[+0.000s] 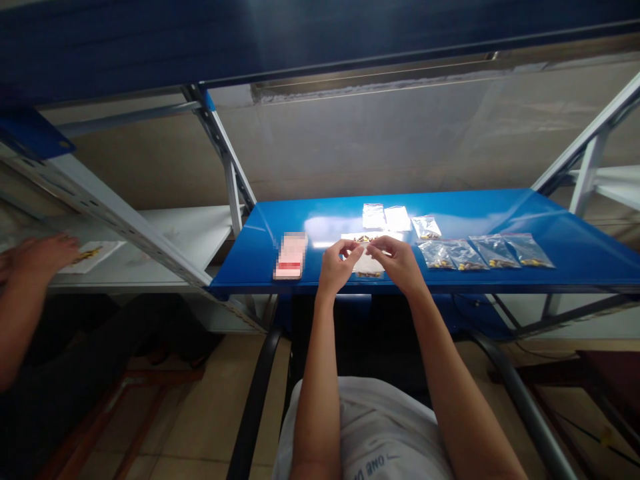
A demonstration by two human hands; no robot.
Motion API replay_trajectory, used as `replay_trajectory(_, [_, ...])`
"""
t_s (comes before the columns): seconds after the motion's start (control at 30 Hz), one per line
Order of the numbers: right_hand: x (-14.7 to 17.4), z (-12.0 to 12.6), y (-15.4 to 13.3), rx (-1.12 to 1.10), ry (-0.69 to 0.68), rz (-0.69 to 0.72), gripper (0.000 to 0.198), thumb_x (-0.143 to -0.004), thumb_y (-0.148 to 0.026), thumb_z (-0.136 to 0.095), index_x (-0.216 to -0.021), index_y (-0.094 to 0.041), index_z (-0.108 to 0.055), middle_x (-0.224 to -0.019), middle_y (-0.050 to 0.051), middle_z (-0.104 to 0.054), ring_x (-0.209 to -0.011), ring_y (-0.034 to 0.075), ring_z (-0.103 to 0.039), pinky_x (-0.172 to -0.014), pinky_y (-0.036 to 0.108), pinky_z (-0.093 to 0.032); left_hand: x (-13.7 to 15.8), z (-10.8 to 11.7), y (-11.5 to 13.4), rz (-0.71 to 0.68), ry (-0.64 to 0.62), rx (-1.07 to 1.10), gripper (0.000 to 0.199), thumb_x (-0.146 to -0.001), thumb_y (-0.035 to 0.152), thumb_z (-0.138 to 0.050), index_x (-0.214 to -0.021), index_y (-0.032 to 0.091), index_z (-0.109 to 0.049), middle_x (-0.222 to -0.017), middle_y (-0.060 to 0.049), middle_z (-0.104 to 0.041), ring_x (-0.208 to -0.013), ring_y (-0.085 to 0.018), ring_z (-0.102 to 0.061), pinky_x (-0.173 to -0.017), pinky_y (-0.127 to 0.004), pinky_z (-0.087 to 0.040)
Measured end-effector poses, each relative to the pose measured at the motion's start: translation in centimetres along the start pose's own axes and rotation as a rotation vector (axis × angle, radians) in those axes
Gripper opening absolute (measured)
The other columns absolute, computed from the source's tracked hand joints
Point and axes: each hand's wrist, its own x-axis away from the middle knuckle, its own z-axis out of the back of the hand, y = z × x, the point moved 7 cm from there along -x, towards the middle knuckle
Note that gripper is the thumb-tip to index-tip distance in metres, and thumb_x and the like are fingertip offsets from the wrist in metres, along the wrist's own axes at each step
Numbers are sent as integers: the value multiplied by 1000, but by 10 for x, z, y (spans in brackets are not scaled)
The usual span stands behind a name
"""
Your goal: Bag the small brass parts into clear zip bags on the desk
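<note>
Between both hands is a small clear zip bag (pixel 369 265), with small brass-coloured pieces at its bottom end. My left hand (pixel 334 267) pinches the bag's upper edge from the left, thumb and fingertips together. From the other side, my right hand (pixel 399 261) pinches the same edge, its fingertips close to the left ones. Just behind my fingers, more small brass-coloured pieces (pixel 365 238) lie on a whitish sheet, partly hidden by the hands. Exactly what these pieces are is too small to tell.
Several filled clear bags (pixel 495 253) lie right on the blue shelf (pixel 505 213). Flat whitish packets (pixel 397 218) lie at the back. A pixelated pink object (pixel 290 257) is on the left. Another person's hand (pixel 43 257) works at the neighbouring grey shelf (pixel 185 227). Metal posts flank the shelf.
</note>
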Motion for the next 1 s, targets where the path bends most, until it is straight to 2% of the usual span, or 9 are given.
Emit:
replay_trajectory(0.2, [0, -2, -4, -58, -18, -12, 42, -83, -63, -78, -89, -21, -74, -90, 8, -78, -87, 27, -74, -80, 40, -62, 0, -4, 0, -14, -29, 6, 25, -94, 43, -70, -95, 19, -78, -92, -5, -77, -81, -17, -63, -73, -27, -47])
replay_trajectory(0.37, [0, -1, -4, -90, -69, -17, 36, -85, -56, -79, -91, -21, -77, -91, 8, -80, -86, 26, -76, -84, 41, -62, 0, -4, 3, -31, -6, 20, 22, -94, 41, -70, -92, 21, -77, -92, -3, -77, -81, -16, -64, -72, -26, -48])
replay_trajectory(0.5, [0, 4, -4, -97, -14, -19, 33, -82, -54, -82, -87, -21, -80, -84, 7, -80, -79, 26, -76, -78, 40, -62, 1, -4, 5, -27, 17, 16, 20, -92, 39, -72, -87, 21, -77, -90, -2, -77, -81, -16, -66, -71, -26, -49])
replay_trajectory(0.6, [1, 6, -6, -108, -1, -14, 33, -81, -53, -82, -86, -21, -80, -82, 7, -79, -78, 25, -75, -76, 39, -62, 0, -8, 8, -32, -1, 24, 23, -92, 42, -72, -91, 21, -79, -94, -4, -79, -85, -18, -68, -74, -27, -52])
replay_trajectory(0.77, [3, 16, -6, -63, 2, -48, 35, -82, -55, -81, -87, -20, -82, -78, 7, -79, -76, 26, -75, -69, 36, -60, 1, -13, 10, -39, -21, 45, 26, -92, 45, -74, -96, 22, -84, -95, -6, -81, -86, -20, -73, -74, -29, -55])
replay_trajectory(0.9, [4, 25, -1, -9, -28, -71, 36, -85, -55, -76, -92, -21, -85, -83, 8, -81, -79, 27, -77, -59, 32, -55, 1, -15, 2, 20, 7, 72, 24, -89, 44, -78, -93, 22, -86, -87, -5, -82, -81, -21, -75, -70, -30, -55])
replay_trajectory(1.0, [5, 33, 1, 54, 18, -70, 31, -86, -51, -73, -84, -22, -84, -79, 6, -81, -77, 26, -76, -62, 33, -57, 0, -20, -3, 51, 18, 110, 26, -86, 46, -80, -92, 22, -86, -85, -5, -82, -81, -23, -76, -70, -31, -57])
